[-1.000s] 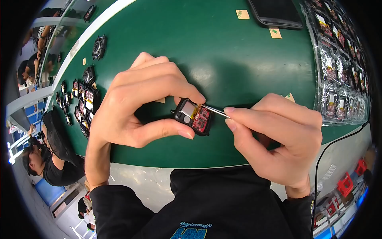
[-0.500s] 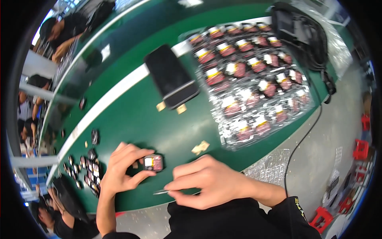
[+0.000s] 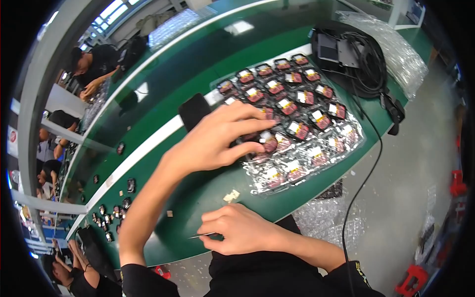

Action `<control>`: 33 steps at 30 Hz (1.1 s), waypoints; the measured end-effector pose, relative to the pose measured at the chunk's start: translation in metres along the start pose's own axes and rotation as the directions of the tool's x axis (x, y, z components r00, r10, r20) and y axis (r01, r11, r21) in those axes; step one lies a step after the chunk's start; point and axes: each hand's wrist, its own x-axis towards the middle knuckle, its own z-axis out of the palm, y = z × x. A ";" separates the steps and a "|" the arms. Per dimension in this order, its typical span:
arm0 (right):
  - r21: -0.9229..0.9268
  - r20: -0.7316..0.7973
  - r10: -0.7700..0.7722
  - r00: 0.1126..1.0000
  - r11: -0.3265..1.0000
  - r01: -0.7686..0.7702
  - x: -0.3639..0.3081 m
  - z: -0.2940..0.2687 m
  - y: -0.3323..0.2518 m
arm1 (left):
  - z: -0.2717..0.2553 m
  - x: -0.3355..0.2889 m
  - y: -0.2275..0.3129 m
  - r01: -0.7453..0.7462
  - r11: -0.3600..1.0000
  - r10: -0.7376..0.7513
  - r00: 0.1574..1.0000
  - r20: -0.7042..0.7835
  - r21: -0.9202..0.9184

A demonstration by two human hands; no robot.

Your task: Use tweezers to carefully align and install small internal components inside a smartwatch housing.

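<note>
My left hand [image 3: 217,136] reaches over a clear plastic tray [image 3: 257,185] holding rows of small black devices with pink, yellow and white faces. Between its thumb and forefinger is one such device [image 3: 268,142], at the tray's left part; the thumb touches its edge. Closer to me, my right hand [image 3: 240,230] is closed in a pinch on thin metal tweezers [image 3: 202,235], their tip pointing left above the green table. Pale, small pieces [image 3: 231,196] lie just beyond that hand. Part of a dark flat slab [image 3: 193,110] is covered by my left hand.
More small black devices [image 3: 105,220] lie scattered at the table's left. A black bag with coiled cable [image 3: 368,62] stands at the back right, its cord hanging over the table edge. Clear wrap [image 3: 396,54] lies behind it. Other people sit at the left. Red stools [image 3: 411,281] stand on the floor.
My left hand has moved from the near left of the table to the tray, taking the device along. My right hand stays near its place with the tweezers. The view has shifted.
</note>
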 end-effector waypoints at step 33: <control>-0.039 -0.094 0.112 0.989 0.992 -0.116 0.008 -0.002 -0.007 | -0.022 -0.198 0.055 0.537 0.822 -0.525 0.844 -0.114 0.187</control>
